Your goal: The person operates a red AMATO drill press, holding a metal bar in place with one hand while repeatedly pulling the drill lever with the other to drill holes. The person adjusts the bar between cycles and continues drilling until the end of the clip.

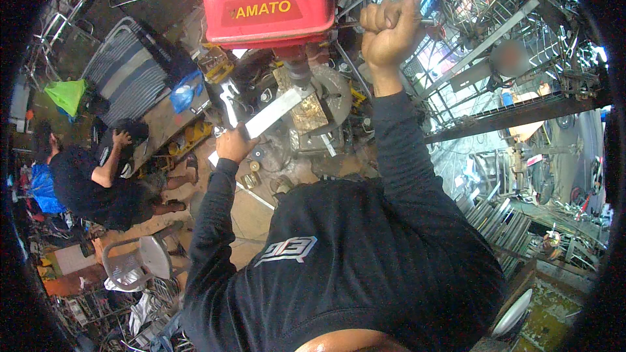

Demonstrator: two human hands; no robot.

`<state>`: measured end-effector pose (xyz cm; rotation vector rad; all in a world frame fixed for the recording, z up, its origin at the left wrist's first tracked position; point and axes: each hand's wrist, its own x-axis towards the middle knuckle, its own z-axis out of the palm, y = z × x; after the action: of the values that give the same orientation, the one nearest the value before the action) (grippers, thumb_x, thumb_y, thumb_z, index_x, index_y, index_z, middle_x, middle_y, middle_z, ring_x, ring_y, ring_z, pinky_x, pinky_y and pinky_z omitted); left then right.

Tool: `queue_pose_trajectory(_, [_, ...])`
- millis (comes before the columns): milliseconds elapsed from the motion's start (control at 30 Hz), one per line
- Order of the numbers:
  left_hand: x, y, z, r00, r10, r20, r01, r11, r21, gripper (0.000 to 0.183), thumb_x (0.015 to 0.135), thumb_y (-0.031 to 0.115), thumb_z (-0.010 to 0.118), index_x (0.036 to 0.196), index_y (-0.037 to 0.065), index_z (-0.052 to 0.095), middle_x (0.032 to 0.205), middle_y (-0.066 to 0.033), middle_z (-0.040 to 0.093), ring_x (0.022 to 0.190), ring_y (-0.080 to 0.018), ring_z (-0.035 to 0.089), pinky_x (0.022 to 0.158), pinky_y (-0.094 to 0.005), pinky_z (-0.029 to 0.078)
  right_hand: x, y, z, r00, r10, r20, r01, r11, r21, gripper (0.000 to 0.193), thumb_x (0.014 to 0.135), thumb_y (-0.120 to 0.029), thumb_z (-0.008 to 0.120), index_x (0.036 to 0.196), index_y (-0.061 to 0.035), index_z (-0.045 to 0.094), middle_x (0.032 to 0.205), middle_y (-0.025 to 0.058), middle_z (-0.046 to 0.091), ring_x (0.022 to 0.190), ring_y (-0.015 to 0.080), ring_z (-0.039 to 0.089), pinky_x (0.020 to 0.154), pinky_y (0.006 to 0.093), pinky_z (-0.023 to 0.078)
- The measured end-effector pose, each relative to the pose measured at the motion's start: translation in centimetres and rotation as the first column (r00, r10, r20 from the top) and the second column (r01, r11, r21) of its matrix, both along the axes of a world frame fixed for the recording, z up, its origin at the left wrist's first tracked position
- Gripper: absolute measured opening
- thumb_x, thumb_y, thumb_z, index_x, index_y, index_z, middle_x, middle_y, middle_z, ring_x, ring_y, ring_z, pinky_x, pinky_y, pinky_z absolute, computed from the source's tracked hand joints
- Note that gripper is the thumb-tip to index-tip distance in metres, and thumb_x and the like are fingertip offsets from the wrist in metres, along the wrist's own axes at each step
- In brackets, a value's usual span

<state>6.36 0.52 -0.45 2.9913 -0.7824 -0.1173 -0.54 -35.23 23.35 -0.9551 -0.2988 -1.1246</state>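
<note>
Raised right hand (391,32) grips lever (428,22); left hand (235,144) holds bar (277,113) lower.

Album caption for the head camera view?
Left hand holding a metal bar at a red drill press, right hand gripping its lever.

Left hand (234,144) holds metal bar (275,113); right hand (392,32) grips drill-press lever (428,22).

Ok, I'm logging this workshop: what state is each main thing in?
Left hand: closed on the metal bar.
Right hand: closed, apparently around the lever.
Metal bar: far end beneath the chuck.
Red machine: whether running, cannot tell.
Green bag: crumpled.
Blue bag: crumpled.
</note>
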Motion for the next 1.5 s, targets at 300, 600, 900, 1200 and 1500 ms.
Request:
queue_pose_trajectory(300, [3.2, 0.3, -3.2, 0.977, -0.094, -0.191, 0.065, 0.986, -0.155, 0.067, 0.07, 0.061, 0.077, 0.104, 0.004, 0.069, 0.082, -0.0216, 0.071, 0.079, -0.0391, 0.071, 0.074, -0.0522, 0.055, 0.8, -1.0, 1.9, 0.991, 0.031, -0.127, -0.02, 0.996, 0.084, 0.053, 0.106, -0.043, 0.044, 0.063, -0.0148, 0.031, 0.05, -0.0034, 0.02, 0.042, 0.0099, 0.014, 0.044, 0.0313, 0.015])
queue_pose_trajectory(600, [6.8, 0.3, -0.9, 0.982, -0.134, -0.13, 0.131, 0.991, -0.03, 0.061, 0.071, 0.057, 0.076, 0.104, 0.005, 0.075, 0.094, -0.0221, 0.073, 0.089, -0.0402, 0.07, 0.08, -0.051, 0.055, 0.8, -1.2, 2.0, 0.99, 0.047, -0.134, -0.039, 0.997, 0.062, 0.051, 0.103, -0.045, 0.052, 0.065, -0.0137, 0.036, 0.051, -0.0024, 0.024, 0.042, 0.0105, 0.019, 0.045, 0.0309, 0.019])
queue_pose_trajectory(900, [3.8, 0.0, -1.7, 0.965, -0.011, -0.26, 0.018, 1.0, 0.022, 0.06, 0.075, 0.055, 0.073, 0.105, 0.003, 0.074, 0.094, -0.0261, 0.072, 0.089, -0.0417, 0.071, 0.08, -0.052, 0.056, 1.2, -2.2, 3.2, 0.946, 0.131, -0.297, -0.087, 0.984, 0.157, 0.05, 0.104, -0.044, 0.051, 0.064, -0.0166, 0.037, 0.054, -0.004, 0.029, 0.043, 0.0096, 0.025, 0.044, 0.0288, 0.023])
queue_pose_trajectory(1200, [2.2, 0.2, -2.1, 0.995, 0.008, -0.1, -0.008, 1.0, 0.01, 0.059, 0.076, 0.059, 0.071, 0.101, 0.005, 0.074, 0.09, -0.0253, 0.072, 0.088, -0.0424, 0.071, 0.076, -0.0516, 0.057, 1.2, -1.9, 2.4, 0.954, 0.11, -0.279, -0.07, 0.986, 0.149, 0.051, 0.105, -0.048, 0.049, 0.065, -0.0177, 0.037, 0.055, -0.0045, 0.03, 0.044, 0.0097, 0.027, 0.046, 0.0278, 0.026])
queue_pose_trajectory(1500, [2.6, 0.4, -2.2, 0.994, -0.046, -0.103, 0.051, 0.997, 0.053, 0.054, 0.074, 0.05, 0.069, 0.101, 0.004, 0.074, 0.091, -0.025, 0.071, 0.086, -0.0431, 0.069, 0.076, -0.0522, 0.057, 2.2, -1.8, 2.1, 0.94, -0.112, -0.322, 0.127, 0.992, 0.025, 0.052, 0.103, -0.045, 0.054, 0.062, -0.0138, 0.042, 0.048, -0.0043, 0.029, 0.04, 0.0097, 0.03, 0.044, 0.0294, 0.03])
